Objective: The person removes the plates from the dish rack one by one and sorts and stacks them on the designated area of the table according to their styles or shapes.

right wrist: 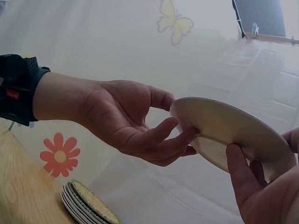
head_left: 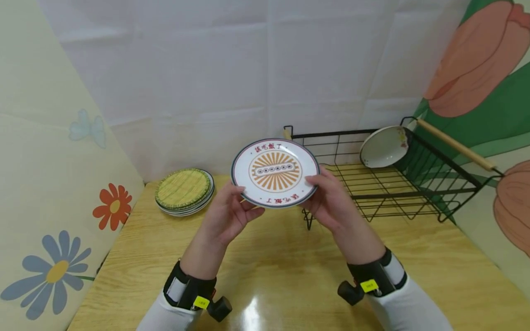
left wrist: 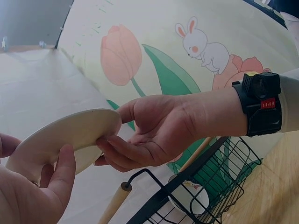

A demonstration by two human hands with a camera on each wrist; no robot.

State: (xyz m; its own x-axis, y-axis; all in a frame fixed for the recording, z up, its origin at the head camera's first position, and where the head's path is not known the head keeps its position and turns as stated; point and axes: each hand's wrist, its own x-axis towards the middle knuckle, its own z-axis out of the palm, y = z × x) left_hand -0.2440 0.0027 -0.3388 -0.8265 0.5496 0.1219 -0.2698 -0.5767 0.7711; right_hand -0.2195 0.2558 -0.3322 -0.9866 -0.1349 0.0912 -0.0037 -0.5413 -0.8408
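Note:
A white plate [head_left: 243,171] with a blue rim, red characters and an orange ray pattern is held up above the table, its face toward the head camera. My left hand [head_left: 229,212] pinches its lower left edge, thumb on the face and fingers beneath. At the right edge my right hand [head_left: 332,201] grips it the same way. Both wrist views show the plate's plain underside [left wrist: 70,135], with fingertips of each hand against it. Behind my left hand, a stack of plates [head_left: 186,212] stands on the table, a yellow-green patterned plate [head_left: 184,188] on top.
A black wire dish rack [head_left: 372,196] with wooden handles stands at the back right of the wooden table [head_left: 273,271]. Inside it, at the far right, a white bowl [head_left: 381,149] with a floral pattern leans on its side. White sheeting [head_left: 215,82] covers the wall behind.

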